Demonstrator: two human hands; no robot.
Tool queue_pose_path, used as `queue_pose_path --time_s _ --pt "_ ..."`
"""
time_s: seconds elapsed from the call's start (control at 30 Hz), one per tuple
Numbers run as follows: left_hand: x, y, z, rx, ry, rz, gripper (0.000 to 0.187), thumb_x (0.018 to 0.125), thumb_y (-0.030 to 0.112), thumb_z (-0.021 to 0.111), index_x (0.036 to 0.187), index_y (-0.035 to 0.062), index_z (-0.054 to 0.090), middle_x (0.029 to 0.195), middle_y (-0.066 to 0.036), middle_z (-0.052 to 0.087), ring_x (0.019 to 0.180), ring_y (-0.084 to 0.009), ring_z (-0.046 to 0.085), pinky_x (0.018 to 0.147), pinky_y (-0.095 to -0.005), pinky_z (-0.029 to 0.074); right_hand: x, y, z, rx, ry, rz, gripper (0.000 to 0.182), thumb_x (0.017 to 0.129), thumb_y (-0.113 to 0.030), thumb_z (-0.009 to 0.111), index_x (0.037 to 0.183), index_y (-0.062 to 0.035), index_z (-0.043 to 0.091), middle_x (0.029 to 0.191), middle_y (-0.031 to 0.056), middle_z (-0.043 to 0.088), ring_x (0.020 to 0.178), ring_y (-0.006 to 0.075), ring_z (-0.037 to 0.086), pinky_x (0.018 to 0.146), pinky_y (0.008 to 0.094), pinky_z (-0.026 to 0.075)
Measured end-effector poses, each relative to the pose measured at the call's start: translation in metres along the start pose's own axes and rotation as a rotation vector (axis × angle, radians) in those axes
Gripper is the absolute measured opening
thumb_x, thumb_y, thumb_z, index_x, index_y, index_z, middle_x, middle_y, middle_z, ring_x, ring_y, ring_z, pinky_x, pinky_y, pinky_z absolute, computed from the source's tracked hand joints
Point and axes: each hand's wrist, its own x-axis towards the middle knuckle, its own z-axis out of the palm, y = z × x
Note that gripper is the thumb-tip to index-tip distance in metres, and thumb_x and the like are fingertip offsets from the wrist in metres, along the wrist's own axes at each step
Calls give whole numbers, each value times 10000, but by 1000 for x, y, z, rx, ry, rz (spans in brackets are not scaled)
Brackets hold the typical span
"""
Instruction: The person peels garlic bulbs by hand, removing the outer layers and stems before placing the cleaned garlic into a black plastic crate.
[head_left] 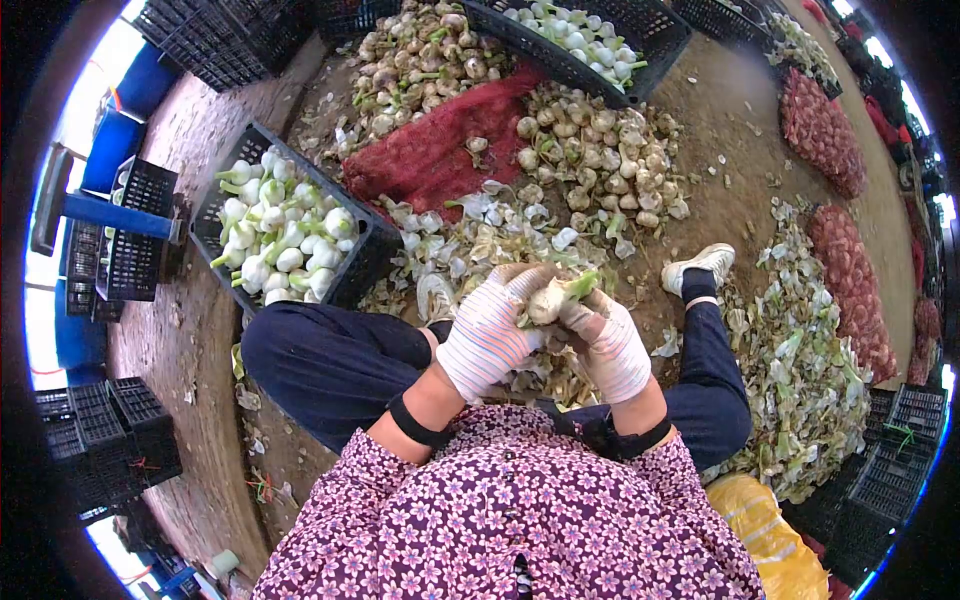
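Note:
Both my hands wear striped white gloves with soiled fingers and meet over my lap. My left hand (497, 330) is closed around one side of a garlic bulb (546, 303), whose green stem points up to the right. The fingers of my right hand (607, 340) are closed on the bulb's other side, near the stem. Peeled skins (500, 235) lie on the ground just beyond my hands. Left of them, a black crate (372, 262) holds cleaned white bulbs (285, 225).
Unpeeled garlic (600, 155) is heaped ahead beside a red mesh sack (430, 145). Another black crate (655, 65) of white bulbs stands behind it. Full red sacks (850, 280) and a long heap of skins (800, 370) lie at the right. A yellow bag (765, 530) sits beside me.

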Motion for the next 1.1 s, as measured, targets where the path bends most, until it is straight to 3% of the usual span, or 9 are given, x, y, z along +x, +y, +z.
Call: queue_pose_path --time_s 0.13,0.2,0.33,0.5,0.63,0.8,0.87,0.93,1.1 --pt "-2 4 3 -33 19 5 641 676 40 775 1288 60 585 1167 -154 629 1090 -318 626 942 -380 505 5 7 -12 -97 36 49 271 924 -152 594 1171 -52 642 991 -1 660 882 87 588 809 240 475" --pt "-3 13 2 -873 -8 -484 606 707 86 792 1268 -3 581 1098 -98 654 1023 -234 649 894 -335 520 6 10 -12 -172 54 -15 254 927 -131 582 1159 -51 646 988 -1 658 876 92 587 802 239 475" --pt "-9 -26 1 -1476 -209 -642 476 897 178 645 1302 -44 532 1097 -68 634 934 -121 599 819 -262 516 15 27 -4 -230 67 -249 230 932 -71 550 1139 -35 644 974 7 656 881 92 579 800 236 472" --pt "0 -6 4 -872 62 -501 525 877 92 655 1355 -31 479 1205 -81 603 1016 -132 601 884 -261 508 18 24 -7 -411 168 -347 292 873 47 589 1161 -1 600 1006 40 646 913 112 579 833 250 478" --pt "3 -2 -2 -1084 -20 -578 713 735 69 762 1389 -3 486 1220 -84 621 1069 -162 614 952 -298 492 11 21 -11 -270 165 -85 244 892 3 545 1128 15 604 1007 54 659 898 128 597 820 252 485" --pt "2 0 -8 -1158 -177 -607 824 674 33 782 1428 14 450 1253 -67 618 1112 -168 608 966 -324 498 46 38 -30 -221 239 -202 249 895 -84 565 1117 4 633 963 73 684 886 179 624 829 298 496" --pt "1 5 -5 -1264 -181 -506 898 647 26 805 1452 16 409 1246 -68 624 1125 -167 603 982 -333 492 64 47 -55 -1058 305 -77 304 892 -100 588 1180 -2 610 1044 94 674 936 217 628 868 323 491" --pt "2 -5 -5 -1244 -183 -504 952 626 8 823 1468 20 379 1262 -72 615 1129 -173 601 990 -338 489 59 50 -53 -1258 327 -118 428 883 -117 610 1295 -14 555 1169 128 638 1053 243 609 926 346 482" --pt "1 -18 -6 -662 -198 -377 797 651 11 817 1384 29 507 1281 -86 568 1150 -183 574 993 -319 466 23 11 -31 -223 29 -112 572 886 -91 608 1425 10 446 1298 142 578 1183 219 543 1002 311 440"
